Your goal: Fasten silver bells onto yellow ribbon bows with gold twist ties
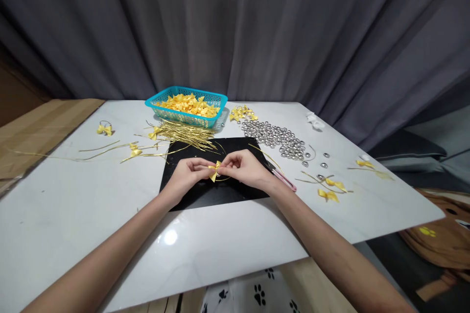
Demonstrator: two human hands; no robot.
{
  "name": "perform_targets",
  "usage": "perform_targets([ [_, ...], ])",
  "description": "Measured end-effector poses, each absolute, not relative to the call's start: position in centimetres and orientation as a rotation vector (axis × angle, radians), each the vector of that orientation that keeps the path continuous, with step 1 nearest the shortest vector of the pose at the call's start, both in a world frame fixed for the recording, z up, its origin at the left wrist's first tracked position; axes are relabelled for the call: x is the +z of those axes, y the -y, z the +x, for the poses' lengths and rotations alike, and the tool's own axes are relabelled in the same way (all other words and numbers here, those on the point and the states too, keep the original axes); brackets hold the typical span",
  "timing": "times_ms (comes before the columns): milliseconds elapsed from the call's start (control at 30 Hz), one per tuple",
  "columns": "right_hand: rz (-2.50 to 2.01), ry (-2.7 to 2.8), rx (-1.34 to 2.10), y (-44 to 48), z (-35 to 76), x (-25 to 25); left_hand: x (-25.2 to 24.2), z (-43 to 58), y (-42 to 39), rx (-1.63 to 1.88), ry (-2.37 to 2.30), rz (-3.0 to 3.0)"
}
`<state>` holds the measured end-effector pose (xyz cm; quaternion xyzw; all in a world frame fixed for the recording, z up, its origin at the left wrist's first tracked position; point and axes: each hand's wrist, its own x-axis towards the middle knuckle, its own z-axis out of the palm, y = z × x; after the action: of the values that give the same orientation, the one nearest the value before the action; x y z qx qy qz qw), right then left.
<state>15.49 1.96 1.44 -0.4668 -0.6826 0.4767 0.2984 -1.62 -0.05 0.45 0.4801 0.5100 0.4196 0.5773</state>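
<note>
Over the black mat [194, 200], both of my hands pinch one small yellow ribbon bow [214, 174]. My left hand [188, 175] grips its left side between thumb and fingertips. From the right, the thumb and forefinger of my right hand [243, 166] close on the bow's other side. A thin gold cord curves out by the fingers, and a small shiny bit shows at the bow's middle, too small to make out. Beside my right wrist, a pink-handled cutting tool [287, 182] lies at the mat's edge, partly hidden by the wrist.
A turquoise basket [154, 101] of yellow bows stands at the back, with a heap of gold cords [183, 133] before it. Silver teardrop-shaped pieces [275, 136] spread right of centre. Loose bows [328, 195] lie at the right. A cardboard box [44, 122] borders the table's left.
</note>
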Motion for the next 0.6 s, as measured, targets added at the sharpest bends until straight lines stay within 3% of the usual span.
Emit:
perform_targets([
  [600,-1.242,1.821,1.236,-1.94,15.44,1.5,0.51,-1.59,0.16,0.973,-1.187,1.139],
])
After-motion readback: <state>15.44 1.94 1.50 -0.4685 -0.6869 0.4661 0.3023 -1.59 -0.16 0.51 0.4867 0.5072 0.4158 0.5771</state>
